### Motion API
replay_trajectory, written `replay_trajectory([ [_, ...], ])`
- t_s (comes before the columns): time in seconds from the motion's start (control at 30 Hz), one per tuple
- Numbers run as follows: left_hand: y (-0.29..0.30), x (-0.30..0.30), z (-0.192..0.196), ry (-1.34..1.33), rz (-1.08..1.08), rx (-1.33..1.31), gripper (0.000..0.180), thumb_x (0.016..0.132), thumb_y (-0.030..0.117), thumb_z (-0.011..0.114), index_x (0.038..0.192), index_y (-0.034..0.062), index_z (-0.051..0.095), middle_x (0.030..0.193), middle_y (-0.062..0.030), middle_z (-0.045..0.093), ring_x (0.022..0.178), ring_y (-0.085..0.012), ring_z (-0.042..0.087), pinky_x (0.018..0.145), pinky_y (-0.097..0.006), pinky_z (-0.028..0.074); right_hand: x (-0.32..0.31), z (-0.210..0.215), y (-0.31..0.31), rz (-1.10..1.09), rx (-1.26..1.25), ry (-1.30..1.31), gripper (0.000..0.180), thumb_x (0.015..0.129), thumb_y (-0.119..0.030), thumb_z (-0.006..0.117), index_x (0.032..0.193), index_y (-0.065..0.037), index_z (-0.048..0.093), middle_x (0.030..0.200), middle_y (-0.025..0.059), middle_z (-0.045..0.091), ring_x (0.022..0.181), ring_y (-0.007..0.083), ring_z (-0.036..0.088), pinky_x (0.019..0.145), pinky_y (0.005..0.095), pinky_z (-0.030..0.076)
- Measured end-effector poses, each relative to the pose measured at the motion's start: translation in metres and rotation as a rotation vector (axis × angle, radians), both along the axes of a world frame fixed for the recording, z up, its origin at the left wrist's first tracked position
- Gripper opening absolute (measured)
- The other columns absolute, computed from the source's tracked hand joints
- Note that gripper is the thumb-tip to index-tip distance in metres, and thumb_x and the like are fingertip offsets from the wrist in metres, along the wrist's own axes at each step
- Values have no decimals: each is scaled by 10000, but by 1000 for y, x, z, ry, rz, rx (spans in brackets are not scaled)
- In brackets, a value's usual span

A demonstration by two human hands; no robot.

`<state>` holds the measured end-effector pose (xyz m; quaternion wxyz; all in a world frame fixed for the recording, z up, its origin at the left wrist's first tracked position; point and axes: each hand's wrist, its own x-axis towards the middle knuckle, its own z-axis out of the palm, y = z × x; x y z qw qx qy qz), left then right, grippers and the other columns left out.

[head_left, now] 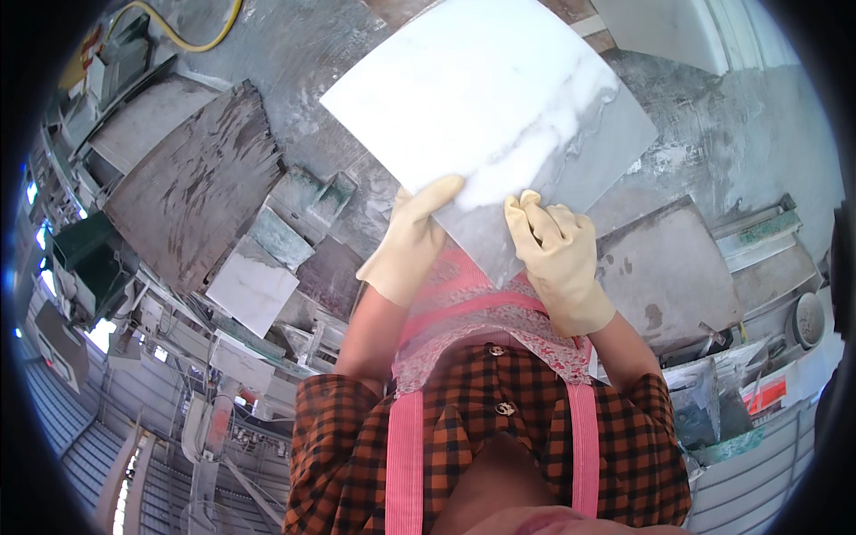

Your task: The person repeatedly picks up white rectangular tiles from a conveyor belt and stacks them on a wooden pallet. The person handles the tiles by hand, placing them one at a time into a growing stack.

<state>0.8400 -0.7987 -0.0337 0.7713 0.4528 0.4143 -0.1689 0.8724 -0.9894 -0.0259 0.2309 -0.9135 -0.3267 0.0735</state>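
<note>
A large square slab of polished stone (481,107), white with grey veining, is in front of me with one corner toward my body. My gloved left hand (406,236) grips its near left edge, thumb flat on the top face and the other fingers out of sight underneath. On the near right part of the slab rests my right hand (562,259), also in a cream rubber glove. Its fingers are curled and pressed together against the grey-veined surface; whether anything small is between them is hidden.
To the left lie a dark rough slab (196,178) and a small white marble piece (252,285). A stained grey slab (664,267) is at the right. Another pale slab (664,31) sits at the far right, and a yellow hose (198,45) curves across the far left.
</note>
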Motion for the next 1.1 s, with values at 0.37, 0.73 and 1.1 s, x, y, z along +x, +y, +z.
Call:
replay_trajectory([
  [0.37, 32, -63, -14, -510, -283, 529, 334, 835, -151, 548, 1084, 21, 690, 1133, -193, 680, 1087, -311, 649, 947, -369, 484, -8, 1, 30, 101, 9, -87, 178, 714, -66, 737, 843, -152, 651, 790, -33, 577, 608, 120, 495, 496, 267, 412],
  [0.73, 36, -55, -16, -455, -309, 479, 273, 888, -54, 558, 1128, 17, 667, 1181, -185, 656, 1152, -288, 609, 995, -381, 454, 3, 3, 29, 156, -69, 66, 313, 674, -23, 703, 970, -122, 676, 910, -3, 618, 656, 146, 544, 569, 301, 458],
  [1.1, 25, -45, -42, -19, 18, -136, 470, 902, 35, 529, 1348, -98, 462, 1355, -188, 545, 1262, -290, 521, 1106, -384, 383, 67, -16, -10, 116, -181, 5, 497, 801, -30, 540, 1292, -102, 578, 1305, 117, 547, 1229, 293, 504, 1066, 460, 379],
])
